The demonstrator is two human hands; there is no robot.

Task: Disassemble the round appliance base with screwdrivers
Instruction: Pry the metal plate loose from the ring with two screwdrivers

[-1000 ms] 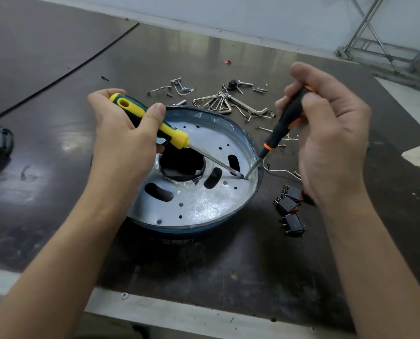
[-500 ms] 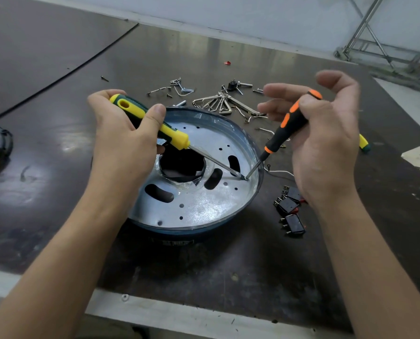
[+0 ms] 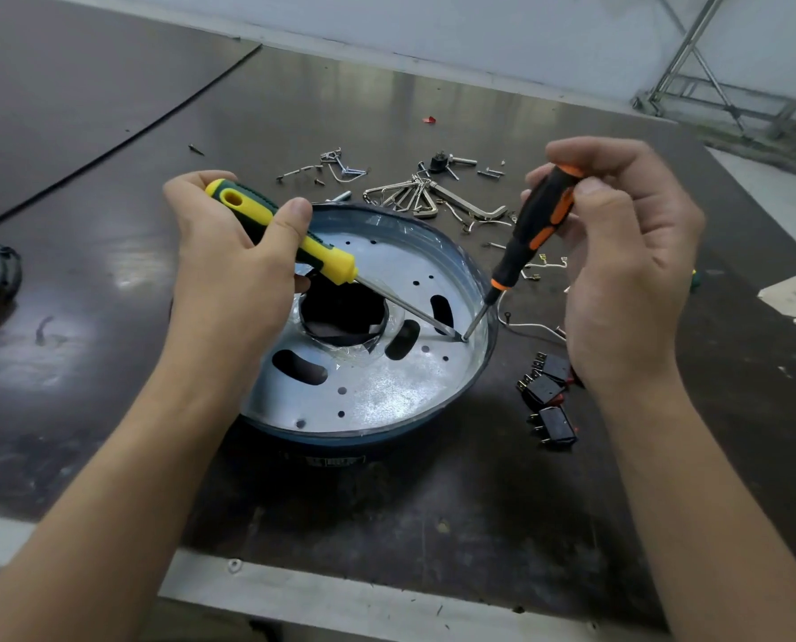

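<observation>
Base: the round base [image 3: 340, 440] sits on the table [image 3: 479, 512] between both hands, metal plate up
Left hand: the left hand [image 3: 229, 271] has its fingers clamped round the yellow screwdriver [image 3: 326, 261], blade laid low across the plate
Right hand: the right hand [image 3: 627, 280] pinches the black screwdriver [image 3: 535, 229] at its top with the fingertips, tip meeting the other near the right rim
Slip: two tips crowd one spot, so a hard twist could kick one out
Shift: nothing pins the base, so it may spin

Left hand [image 3: 229, 271], right hand [image 3: 627, 280], fingers [image 3: 595, 152] curled
</observation>
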